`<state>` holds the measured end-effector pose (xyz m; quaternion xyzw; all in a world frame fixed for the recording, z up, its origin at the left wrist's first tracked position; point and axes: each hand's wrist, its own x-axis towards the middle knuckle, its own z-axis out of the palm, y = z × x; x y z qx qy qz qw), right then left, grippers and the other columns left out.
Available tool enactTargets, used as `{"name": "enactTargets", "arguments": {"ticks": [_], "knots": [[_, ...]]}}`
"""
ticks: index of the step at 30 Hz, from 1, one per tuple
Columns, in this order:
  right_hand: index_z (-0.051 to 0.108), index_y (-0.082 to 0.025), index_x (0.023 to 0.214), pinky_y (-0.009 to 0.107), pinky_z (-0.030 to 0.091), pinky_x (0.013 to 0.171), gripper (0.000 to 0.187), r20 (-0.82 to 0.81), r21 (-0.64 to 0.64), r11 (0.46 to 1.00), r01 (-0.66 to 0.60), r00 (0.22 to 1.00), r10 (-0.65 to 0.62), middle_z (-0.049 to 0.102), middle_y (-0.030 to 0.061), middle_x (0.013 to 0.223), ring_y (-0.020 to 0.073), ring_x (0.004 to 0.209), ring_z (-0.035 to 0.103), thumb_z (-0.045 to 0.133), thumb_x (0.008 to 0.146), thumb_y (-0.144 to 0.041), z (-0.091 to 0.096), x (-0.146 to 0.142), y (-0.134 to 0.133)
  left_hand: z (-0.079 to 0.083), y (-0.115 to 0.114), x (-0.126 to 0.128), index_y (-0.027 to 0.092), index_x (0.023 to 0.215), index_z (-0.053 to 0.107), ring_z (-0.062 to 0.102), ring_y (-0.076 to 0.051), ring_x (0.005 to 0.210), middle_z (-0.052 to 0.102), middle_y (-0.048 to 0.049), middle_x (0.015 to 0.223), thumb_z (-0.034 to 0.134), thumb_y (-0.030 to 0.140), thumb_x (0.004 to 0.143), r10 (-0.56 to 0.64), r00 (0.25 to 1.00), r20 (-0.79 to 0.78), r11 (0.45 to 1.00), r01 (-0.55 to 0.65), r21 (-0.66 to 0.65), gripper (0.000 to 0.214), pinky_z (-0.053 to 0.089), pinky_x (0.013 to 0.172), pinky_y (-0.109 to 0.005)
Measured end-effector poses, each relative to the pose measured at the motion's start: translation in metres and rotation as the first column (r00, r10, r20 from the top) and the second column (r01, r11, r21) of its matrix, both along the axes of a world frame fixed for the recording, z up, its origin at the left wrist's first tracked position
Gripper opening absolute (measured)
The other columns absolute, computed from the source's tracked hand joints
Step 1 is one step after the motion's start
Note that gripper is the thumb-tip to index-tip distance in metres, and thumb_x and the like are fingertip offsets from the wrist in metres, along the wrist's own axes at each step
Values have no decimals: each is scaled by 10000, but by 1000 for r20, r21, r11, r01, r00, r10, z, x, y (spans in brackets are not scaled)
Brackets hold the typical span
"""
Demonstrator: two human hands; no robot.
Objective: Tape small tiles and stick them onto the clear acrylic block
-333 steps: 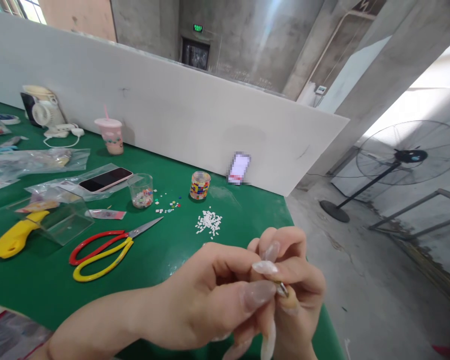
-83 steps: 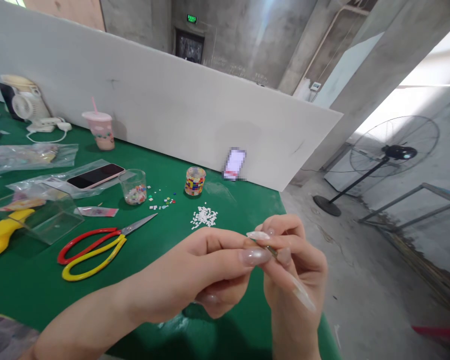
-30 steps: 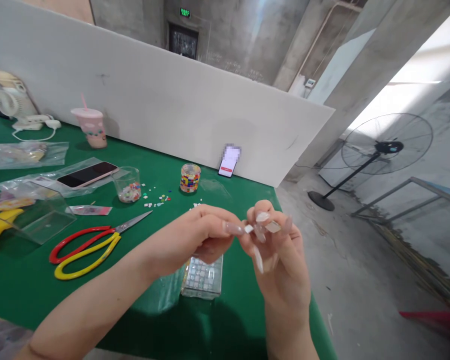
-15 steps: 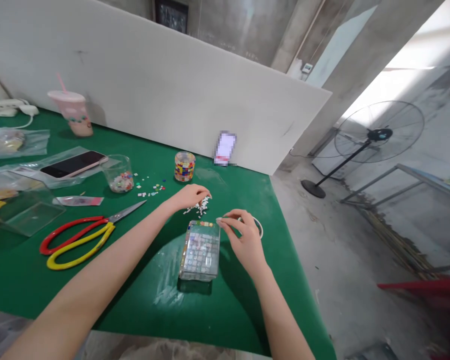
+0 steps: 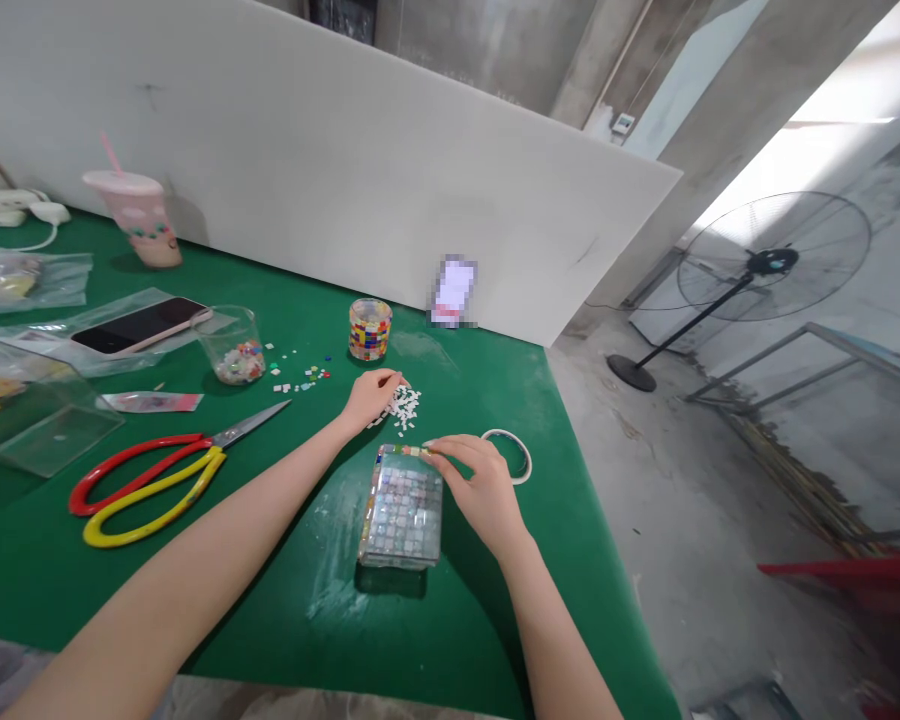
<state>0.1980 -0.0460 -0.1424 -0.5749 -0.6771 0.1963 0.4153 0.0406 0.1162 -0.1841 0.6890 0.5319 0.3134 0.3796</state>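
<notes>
A clear box covered with small pale mosaic tiles lies on the green table. My right hand rests at its far right corner, fingers curled and pinched against the top edge, where a few coloured tiles sit. My left hand reaches further back, fingertips pressed down into a little heap of white tiles; what it pinches is too small to see. A white ring of tape lies just right of my right hand.
Red and yellow scissors lie to the left. Behind are a glass cup of mixed tiles, a tile-covered jar, loose tiles, a phone on plastic bags, a pink drink cup and a clear box. A white partition backs the table; a floor fan stands right.
Both hands came down from in front of my face to the table. The left hand went to the white tile heap, the right to the tiled box's far corner.
</notes>
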Motion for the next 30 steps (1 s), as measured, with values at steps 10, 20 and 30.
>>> {"name": "enactTargets", "arguments": {"ticks": [10, 20, 30], "knots": [[796, -213, 901, 403, 553, 874, 174, -249, -202, 979, 12, 967, -64, 803, 72, 978, 256, 959, 726, 699, 827, -337, 2, -1, 0, -7, 2, 1, 137, 1134, 635, 665, -214, 948, 664, -70, 1113, 600, 365, 954, 68, 994, 87, 992, -58, -108, 293, 578, 811, -392], [811, -221, 821, 404, 548, 844, 142, -286, -267, 963, 37, 951, -116, 812, 60, 880, 262, 869, 735, 701, 800, -310, 10, -5, 3, -12, 5, 0, 141, 1167, 621, 661, -212, 959, 655, -81, 1141, 600, 360, 954, 116, 977, 181, 975, -77, -210, 306, 578, 814, -398], [792, -201, 929, 390, 546, 857, 291, -358, -222, 974, 38, 926, -118, 802, 86, 980, 262, 957, 723, 608, 884, -421, -3, -5, 0, -10, 5, -1, 140, 1157, 623, 664, -200, 932, 660, -80, 1121, 601, 357, 954, 122, 966, 226, 969, -67, -238, 298, 581, 793, -383]]}}
